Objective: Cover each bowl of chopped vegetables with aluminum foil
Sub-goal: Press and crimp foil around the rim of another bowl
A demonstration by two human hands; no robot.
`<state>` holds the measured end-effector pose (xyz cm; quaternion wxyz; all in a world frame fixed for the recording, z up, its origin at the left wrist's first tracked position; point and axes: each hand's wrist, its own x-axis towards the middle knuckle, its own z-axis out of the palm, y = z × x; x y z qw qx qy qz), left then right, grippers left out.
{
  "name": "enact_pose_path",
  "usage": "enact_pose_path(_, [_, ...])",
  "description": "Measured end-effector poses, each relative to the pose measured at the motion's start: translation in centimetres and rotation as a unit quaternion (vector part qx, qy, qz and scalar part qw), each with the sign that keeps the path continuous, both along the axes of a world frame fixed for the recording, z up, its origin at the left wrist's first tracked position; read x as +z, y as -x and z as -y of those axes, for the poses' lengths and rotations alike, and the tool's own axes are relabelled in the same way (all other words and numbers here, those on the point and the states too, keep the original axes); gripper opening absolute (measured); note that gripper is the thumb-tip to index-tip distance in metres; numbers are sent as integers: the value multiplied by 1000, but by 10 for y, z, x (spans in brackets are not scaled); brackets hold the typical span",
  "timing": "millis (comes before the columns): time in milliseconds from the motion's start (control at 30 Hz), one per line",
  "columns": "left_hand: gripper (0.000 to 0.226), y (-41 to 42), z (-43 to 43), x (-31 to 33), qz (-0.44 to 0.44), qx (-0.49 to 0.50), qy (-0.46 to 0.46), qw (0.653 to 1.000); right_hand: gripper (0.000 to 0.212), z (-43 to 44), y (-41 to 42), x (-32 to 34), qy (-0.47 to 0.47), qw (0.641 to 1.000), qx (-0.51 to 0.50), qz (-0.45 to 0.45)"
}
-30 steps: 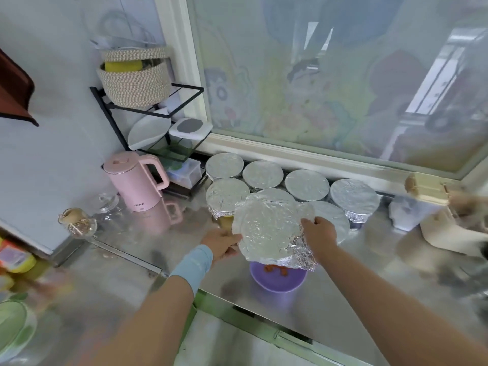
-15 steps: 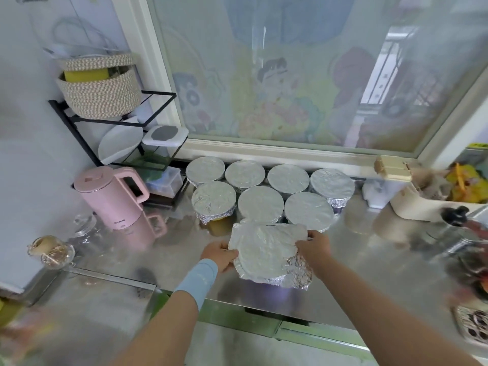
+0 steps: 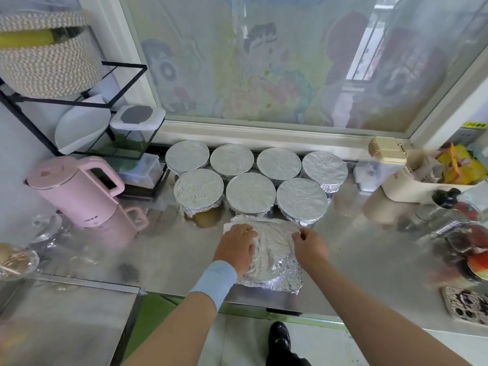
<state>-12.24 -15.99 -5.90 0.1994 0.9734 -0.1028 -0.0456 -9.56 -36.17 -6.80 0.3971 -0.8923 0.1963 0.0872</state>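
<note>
No legible text; pink kettle (image 3: pixel 79 191) logo blurred.

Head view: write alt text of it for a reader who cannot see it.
Two hands shape foil over a round form on a steel counter: the left hand lies on top, the right hand pinches the edge. Behind stand seven covered bowls in two rows; a pink kettle is at left.

Left hand (image 3: pixel 237 250) flat, palm down — right hand (image 3: pixel 309 247) curled, in a pinch on foil (image 3: pixel 273 249).
</note>
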Motion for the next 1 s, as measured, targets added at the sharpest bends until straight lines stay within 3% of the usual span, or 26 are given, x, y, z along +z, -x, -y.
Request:
enact_pose_path(67, [56,-10,6,-9,-40,-33,-52,997,10,1,-6,-2,26,1000,8,-2])
enact_pose_path(200, [95,-19,7,-26,-112,-58,-107,986,17,-1,-21,-7,55,998,31,-2])
enact_pose_path(467, [114,-12,3,-42,-128,-8,-54,990,23,-1,-45,-31,-9,1000,2,-2])
enact_pose_path(700, [91,-4,-2,-42,-56,-18,-20,998,12,1,-47,-38,-42,999,2,16])
enact_pose_path(833, [89,9,-13,-37,6,-114,-12,993,19,5,-46,-31,-31,997,47,49])
enact_pose_path(933, [94,14,-23,-35,-13,-204,-78,976,23,9,-43,-27,34,990,119,74])
enact_pose_path(1000, [74,15,-27,-31,1,-206,-67,976,36,10,-38,-27,126,968,174,127])
